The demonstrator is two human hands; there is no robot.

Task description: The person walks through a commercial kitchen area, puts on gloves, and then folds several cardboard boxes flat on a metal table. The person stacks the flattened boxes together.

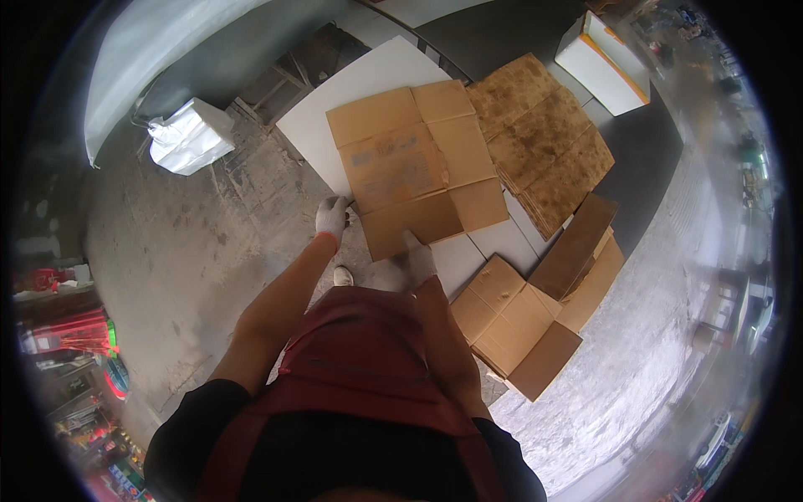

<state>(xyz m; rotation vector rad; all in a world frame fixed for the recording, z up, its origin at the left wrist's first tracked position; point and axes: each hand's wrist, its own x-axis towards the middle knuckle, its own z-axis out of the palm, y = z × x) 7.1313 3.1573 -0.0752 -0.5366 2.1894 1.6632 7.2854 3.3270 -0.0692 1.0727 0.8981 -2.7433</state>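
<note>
A flattened cardboard box (401, 166) with faint printed writing lies over a white board (367, 69), its near edge towards me. My left hand (331, 218), in a white knit glove with an orange cuff, is beside the box's left edge. Its fingers are curled, and whether they pinch anything is hidden. At the near edge of the box, my gloved right hand (421, 258) is blurred, with fingertips over the cardboard. I cannot tell if it grips or only touches it.
Stained cardboard sheets (542, 141) are stacked to the right. Nearer me lie an opened carton (508, 320) and a brown cardboard piece (576, 245). A white foam box (593, 69) with orange tape stands far right. Silvery wrapped block (194, 138) sits on the concrete floor (182, 251) at left.
</note>
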